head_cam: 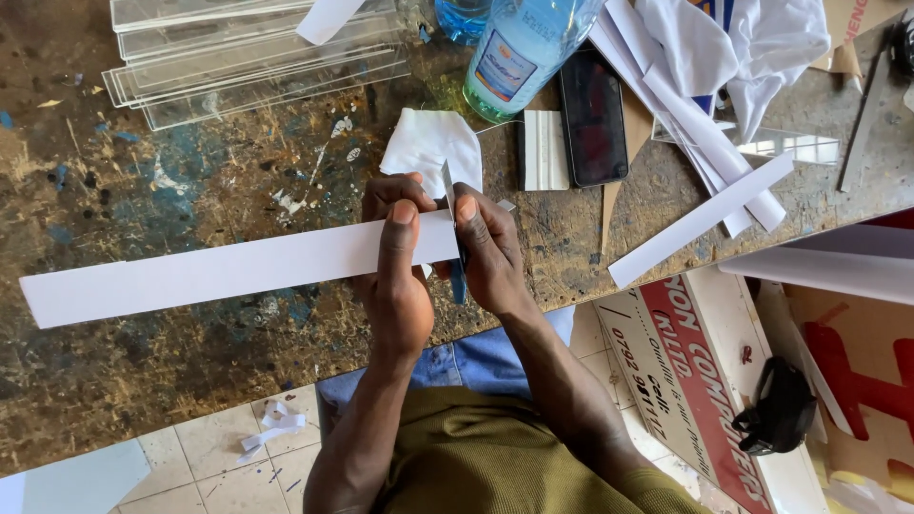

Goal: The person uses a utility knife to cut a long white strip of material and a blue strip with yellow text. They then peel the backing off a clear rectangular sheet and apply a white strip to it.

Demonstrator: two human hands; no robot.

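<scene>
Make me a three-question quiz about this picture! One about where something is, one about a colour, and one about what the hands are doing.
1. Where does the dark phone lie?
A. on the floor
B. on the workbench right of the bottle
C. in a hand

2. What colour is the long strip?
A. white
B. red
C. green

3. How is the strip held?
A. lying untouched
B. rolled into a ball
C. gripped at one end by both hands

Answers: 1 B, it lies flat beside the bottle. 2 A, it is plain white. 3 C, the left hand and right hand both close on its right end, with a thin blade there.
</scene>
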